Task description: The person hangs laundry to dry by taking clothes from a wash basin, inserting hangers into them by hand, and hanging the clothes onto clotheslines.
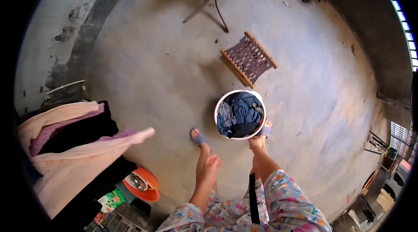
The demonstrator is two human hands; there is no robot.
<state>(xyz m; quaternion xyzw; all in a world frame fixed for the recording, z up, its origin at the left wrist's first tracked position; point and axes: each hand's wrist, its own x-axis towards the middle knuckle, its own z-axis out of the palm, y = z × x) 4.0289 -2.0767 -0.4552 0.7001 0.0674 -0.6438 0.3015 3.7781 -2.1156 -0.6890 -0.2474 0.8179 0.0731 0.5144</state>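
Observation:
A white round bucket (216, 123) full of dark blue and grey clothes (246, 109) is in front of my legs. My right hand (256, 142) is closed at the bucket's near right rim, its fingers partly hidden. Left of that, my left hand (212, 163) hangs free above my leg, with its fingers loosely apart and nothing in them. Some of the clothes bulge up toward the bucket's rim.
A low wooden stool (250, 59) with a woven seat stands beyond the bucket. Pink and black garments (82, 162) hang at the left, above an orange basin (152, 190) with metal bowls. Bent poles (220, 3) are at the far side.

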